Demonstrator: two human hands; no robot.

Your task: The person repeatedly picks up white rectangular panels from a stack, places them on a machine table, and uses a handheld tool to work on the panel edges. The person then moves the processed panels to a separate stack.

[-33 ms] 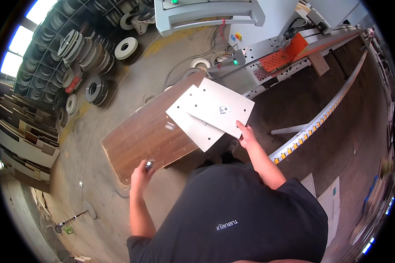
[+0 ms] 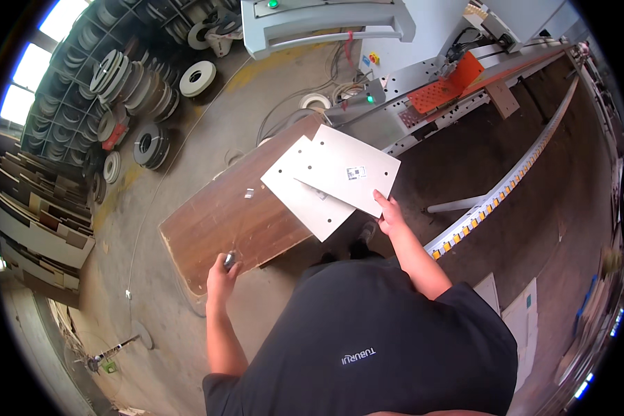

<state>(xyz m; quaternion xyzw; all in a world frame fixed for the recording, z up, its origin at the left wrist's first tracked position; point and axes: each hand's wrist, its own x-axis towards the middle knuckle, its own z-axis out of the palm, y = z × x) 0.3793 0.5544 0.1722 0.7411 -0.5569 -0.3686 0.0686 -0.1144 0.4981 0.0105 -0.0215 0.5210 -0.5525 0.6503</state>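
My right hand point(image 2: 390, 215) pinches the near right corner of a white square panel point(image 2: 359, 154) with small dark holes and a printed sticker point(image 2: 356, 173). Partly under it is a second white panel point(image 2: 295, 182), turned at an angle over the edge of a brown wood-grain board point(image 2: 218, 218). At the board's near left end, my left hand point(image 2: 221, 283) is closed on a small dark, silvery object point(image 2: 229, 261) whose kind I cannot make out. A small pale slip point(image 2: 249, 193) shows against the board; whether it touches the surface I cannot tell.
A grey machine point(image 2: 326, 31) stands ahead, with an orange perforated plate point(image 2: 433, 98) at right. A curved rail with yellow pieces point(image 2: 496, 197) runs along the right. Edge-banding rolls point(image 2: 197, 78) and racked boards point(image 2: 41, 229) are on the left. Cables cross the floor.
The pale slip has shifted left and slightly away, farther from the white panels. My left hand has moved slightly left with the small object. My right hand keeps its grip.
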